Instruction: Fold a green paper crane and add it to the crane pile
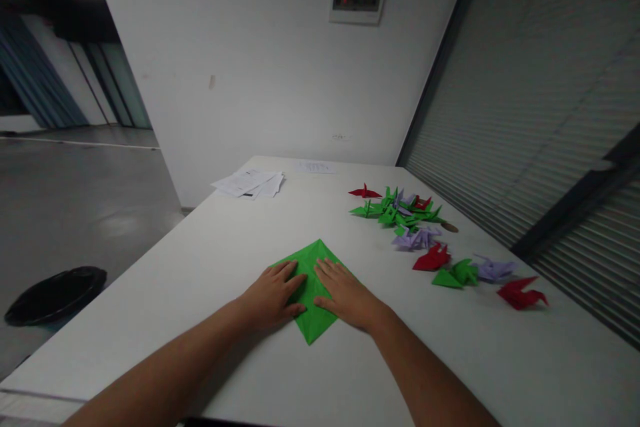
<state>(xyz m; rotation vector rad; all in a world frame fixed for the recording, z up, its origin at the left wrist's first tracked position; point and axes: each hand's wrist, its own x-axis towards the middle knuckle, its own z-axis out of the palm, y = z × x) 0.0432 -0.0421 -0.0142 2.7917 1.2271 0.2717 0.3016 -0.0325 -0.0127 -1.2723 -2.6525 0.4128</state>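
A green square of origami paper (311, 330) lies flat on the white table, turned so that one corner points toward me. Faint crease lines run across it. My left hand (273, 293) rests on its left side with the fingers spread over the surface. On the right side of the sheet, my right hand (345, 293) lies flat, fingers stretched out and pressing on the paper. Both hands partly cover the sheet, and a narrow green strip shows between them.
Folded paper cranes in green, red and purple form a pile (400, 210) at the back right, with a red crane (520, 293) nearest me. Printed sheets (250, 183) lie at the back left. A black-lined bin (55, 293) stands left of the table (175, 293). Blinds border the right side.
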